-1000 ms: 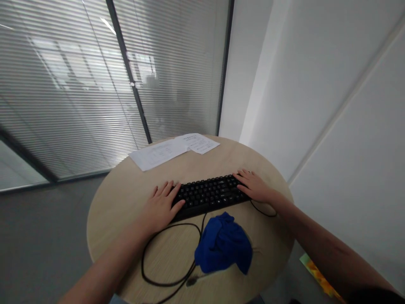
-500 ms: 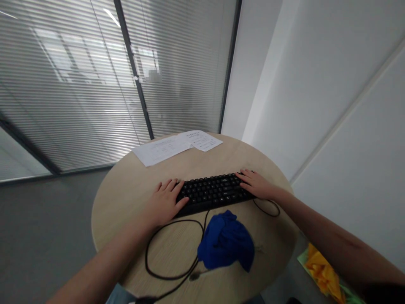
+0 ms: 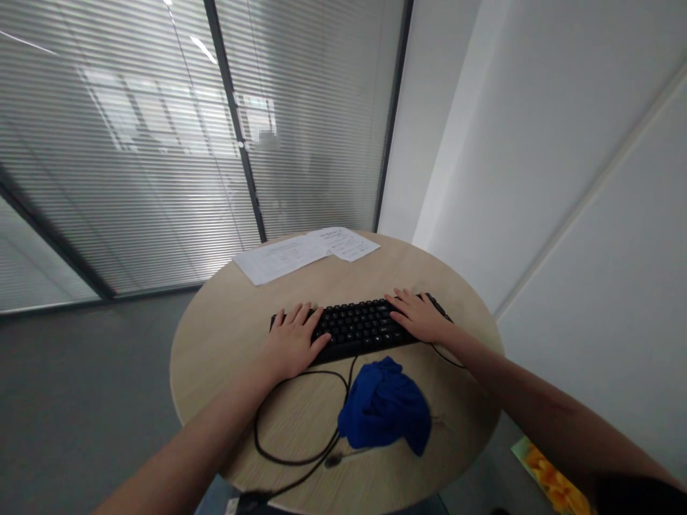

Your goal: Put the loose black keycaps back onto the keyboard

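Observation:
A black keyboard [image 3: 357,325] lies across the round wooden table, with both hands resting on it. My left hand [image 3: 295,342] covers its left part, palm down, fingers spread over the keys and thumb near the front edge. On the right part of the keys my right hand [image 3: 419,317] lies flat, fingers stretched out and apart. The keyboard's right end shows beyond that hand. Just in front sits a crumpled blue cloth [image 3: 385,406], touched by neither hand. A black cable [image 3: 258,433] loops on the tabletop below my left hand.
Printed paper sheets [image 3: 284,257] lie at the table's [image 3: 215,336] far edge. A small dark-tipped brush-like item [image 3: 333,461] is beside the blue cloth. A white wall [image 3: 569,143] stands to the right, blinds behind glass [image 3: 161,179] ahead. Something yellow [image 3: 555,479] is low at right.
My right hand has shifted left along the keyboard, so its right end now shows. A corner also shows beyond my left hand. The view has turned slightly left.

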